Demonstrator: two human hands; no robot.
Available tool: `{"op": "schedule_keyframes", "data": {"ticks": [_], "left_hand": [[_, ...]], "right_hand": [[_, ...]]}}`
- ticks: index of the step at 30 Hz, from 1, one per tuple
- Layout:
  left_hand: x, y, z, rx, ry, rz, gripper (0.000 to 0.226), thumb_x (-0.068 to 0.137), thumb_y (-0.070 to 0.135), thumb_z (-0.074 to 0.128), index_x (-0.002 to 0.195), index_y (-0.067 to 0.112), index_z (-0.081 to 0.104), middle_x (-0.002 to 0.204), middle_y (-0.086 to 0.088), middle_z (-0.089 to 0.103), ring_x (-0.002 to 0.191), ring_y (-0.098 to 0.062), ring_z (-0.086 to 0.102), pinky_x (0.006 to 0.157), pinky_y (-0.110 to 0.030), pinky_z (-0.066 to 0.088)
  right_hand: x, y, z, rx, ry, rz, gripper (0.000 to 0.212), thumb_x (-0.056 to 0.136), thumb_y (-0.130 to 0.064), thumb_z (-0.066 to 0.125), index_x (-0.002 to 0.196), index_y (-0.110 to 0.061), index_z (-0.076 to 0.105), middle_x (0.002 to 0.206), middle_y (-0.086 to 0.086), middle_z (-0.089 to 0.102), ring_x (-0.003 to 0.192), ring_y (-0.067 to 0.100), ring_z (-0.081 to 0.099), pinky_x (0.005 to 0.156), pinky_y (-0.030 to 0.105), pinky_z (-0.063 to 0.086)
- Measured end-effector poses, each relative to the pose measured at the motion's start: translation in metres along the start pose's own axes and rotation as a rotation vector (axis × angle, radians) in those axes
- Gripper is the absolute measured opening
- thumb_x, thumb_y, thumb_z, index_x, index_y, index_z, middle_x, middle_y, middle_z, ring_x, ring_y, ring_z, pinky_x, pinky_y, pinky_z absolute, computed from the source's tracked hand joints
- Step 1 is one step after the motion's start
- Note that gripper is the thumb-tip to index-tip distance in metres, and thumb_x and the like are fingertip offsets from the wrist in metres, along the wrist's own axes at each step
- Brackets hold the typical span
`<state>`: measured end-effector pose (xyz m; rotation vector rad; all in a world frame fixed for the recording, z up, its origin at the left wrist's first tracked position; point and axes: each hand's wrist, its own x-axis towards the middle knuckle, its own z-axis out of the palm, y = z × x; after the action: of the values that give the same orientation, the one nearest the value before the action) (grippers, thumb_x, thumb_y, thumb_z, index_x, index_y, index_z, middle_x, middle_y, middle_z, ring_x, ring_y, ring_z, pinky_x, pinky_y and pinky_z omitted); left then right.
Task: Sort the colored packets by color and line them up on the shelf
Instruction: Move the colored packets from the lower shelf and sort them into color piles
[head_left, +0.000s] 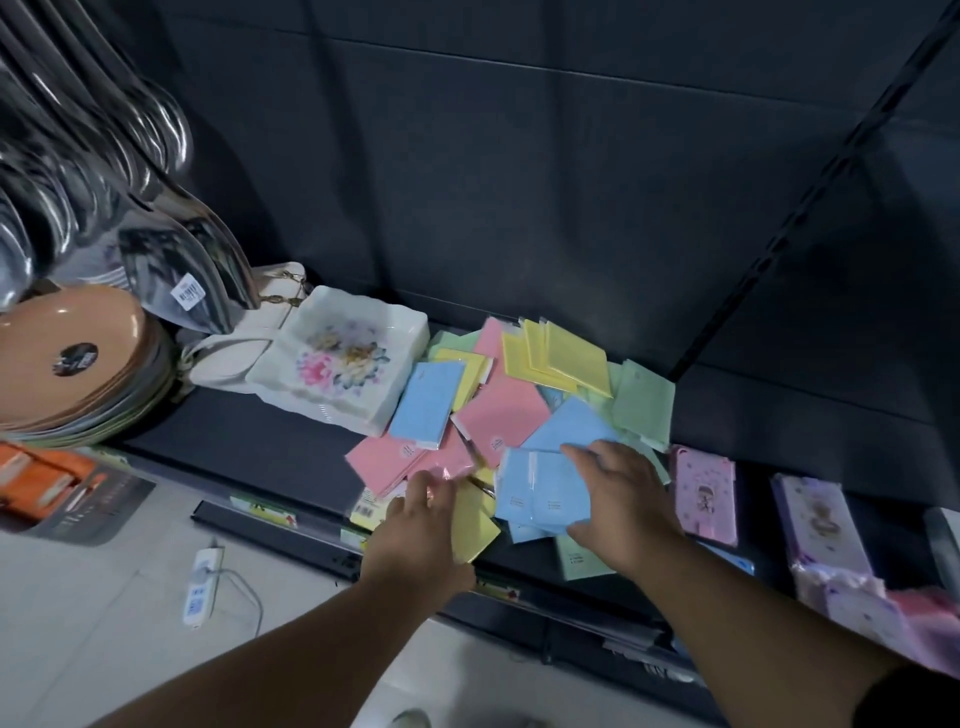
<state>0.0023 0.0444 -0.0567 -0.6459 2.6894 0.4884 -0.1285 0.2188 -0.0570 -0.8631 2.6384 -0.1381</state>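
Observation:
A loose heap of pink (501, 415), yellow (566, 358), blue (428, 402) and green packets (644, 400) lies on the dark shelf (260, 447). My right hand (626, 501) grips a small stack of blue packets (540, 496) at the heap's front, with the thumb over the top and the fingers below. My left hand (423, 519) reaches into the heap's front left, its fingertips on a glossy pink packet (441, 470). A yellow packet (475, 527) sticks out from under the thumb side of that hand; whether it is held is unclear.
A white flowered dish (343, 358) stands left of the heap, with a white bag (234, 353) and stacked plates (72, 358) further left. Pink and purple patterned notebooks (704, 496) lie on the shelf to the right. A power strip (202, 584) lies on the floor below.

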Motion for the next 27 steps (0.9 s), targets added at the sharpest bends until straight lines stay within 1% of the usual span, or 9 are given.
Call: {"op": "schedule_keyframes", "data": {"ticks": [4, 7, 11, 14, 18, 21, 23, 25, 27], "left_hand": [[-0.002, -0.003, 0.002, -0.057, 0.003, 0.008, 0.087, 0.066, 0.036, 0.066, 0.141, 0.026, 0.025, 0.133, 0.003, 0.030, 0.116, -0.020, 0.035, 0.095, -0.027, 0.040], [-0.004, -0.006, 0.004, -0.176, -0.036, 0.012, 0.089, 0.061, 0.037, 0.068, 0.140, 0.026, 0.027, 0.130, 0.006, 0.034, 0.115, -0.017, 0.034, 0.096, -0.022, 0.033], [-0.001, -0.005, -0.002, -0.488, 0.006, 0.017, 0.081, 0.054, 0.037, 0.069, 0.128, 0.035, 0.035, 0.112, 0.013, 0.047, 0.101, -0.009, 0.049, 0.077, -0.019, 0.044], [0.002, -0.006, -0.021, -0.733, 0.084, -0.089, 0.066, 0.064, 0.031, 0.084, 0.112, 0.037, 0.039, 0.093, 0.018, 0.056, 0.083, -0.004, 0.057, 0.061, -0.012, 0.046], [0.008, -0.018, -0.035, -1.032, 0.116, -0.217, 0.031, 0.087, 0.027, 0.069, 0.115, 0.018, 0.058, 0.093, 0.002, 0.068, 0.079, -0.015, 0.066, 0.063, -0.025, 0.057], [0.004, -0.024, -0.048, -1.227, 0.156, -0.284, 0.019, 0.098, 0.025, 0.052, 0.113, 0.017, 0.061, 0.097, -0.005, 0.069, 0.069, -0.015, 0.070, 0.066, -0.027, 0.058], [0.001, -0.026, -0.056, -1.350, 0.212, -0.310, 0.015, 0.101, 0.021, 0.046, 0.106, 0.015, 0.059, 0.094, -0.006, 0.069, 0.061, -0.014, 0.071, 0.058, -0.024, 0.056], [0.000, -0.031, -0.059, -1.390, 0.311, -0.358, 0.015, 0.102, 0.020, 0.043, 0.106, 0.015, 0.057, 0.093, -0.006, 0.070, 0.071, -0.020, 0.072, 0.066, -0.032, 0.059], [0.000, -0.038, -0.059, -1.384, 0.403, -0.392, 0.014, 0.102, 0.022, 0.043, 0.104, 0.017, 0.056, 0.095, -0.004, 0.069, 0.083, -0.024, 0.070, 0.078, -0.042, 0.058]], "right_hand": [[0.000, -0.003, -0.004, 0.032, -0.006, 0.038, 0.088, 0.074, -0.046, 0.069, 0.148, -0.024, 0.027, 0.137, 0.001, 0.032, 0.122, 0.023, 0.036, 0.106, 0.028, 0.030], [-0.002, -0.007, -0.009, 0.089, 0.014, 0.067, 0.090, 0.070, -0.053, 0.071, 0.144, -0.020, 0.032, 0.135, 0.000, 0.032, 0.117, 0.023, 0.045, 0.100, 0.029, 0.039], [-0.001, -0.017, -0.020, 0.235, 0.050, 0.148, 0.086, 0.072, -0.048, 0.074, 0.141, -0.018, 0.033, 0.136, 0.001, 0.038, 0.118, 0.023, 0.048, 0.095, 0.030, 0.043], [0.003, -0.026, -0.026, 0.488, 0.053, 0.211, 0.079, 0.073, -0.044, 0.079, 0.136, -0.020, 0.038, 0.118, -0.003, 0.049, 0.108, 0.020, 0.053, 0.080, 0.027, 0.043], [0.013, -0.043, -0.032, 0.845, 0.068, 0.184, 0.057, 0.087, -0.038, 0.068, 0.139, -0.027, 0.048, 0.128, -0.007, 0.059, 0.112, 0.015, 0.059, 0.092, 0.032, 0.049], [0.015, -0.059, -0.036, 0.926, 0.044, 0.100, 0.045, 0.098, -0.030, 0.054, 0.142, -0.032, 0.045, 0.113, -0.016, 0.061, 0.102, 0.002, 0.055, 0.084, 0.019, 0.040], [0.017, -0.070, -0.035, 0.977, 0.078, 0.070, 0.043, 0.100, -0.025, 0.052, 0.142, -0.030, 0.045, 0.125, -0.015, 0.057, 0.107, -0.004, 0.047, 0.090, 0.015, 0.036], [0.019, -0.084, -0.036, 1.036, 0.158, 0.097, 0.037, 0.100, -0.023, 0.051, 0.136, -0.030, 0.048, 0.126, -0.018, 0.053, 0.110, -0.003, 0.049, 0.091, 0.017, 0.038], [0.022, -0.095, -0.033, 1.107, 0.195, 0.155, 0.023, 0.099, -0.024, 0.052, 0.121, -0.029, 0.055, 0.121, -0.013, 0.061, 0.100, 0.001, 0.059, 0.080, 0.018, 0.046]]}}
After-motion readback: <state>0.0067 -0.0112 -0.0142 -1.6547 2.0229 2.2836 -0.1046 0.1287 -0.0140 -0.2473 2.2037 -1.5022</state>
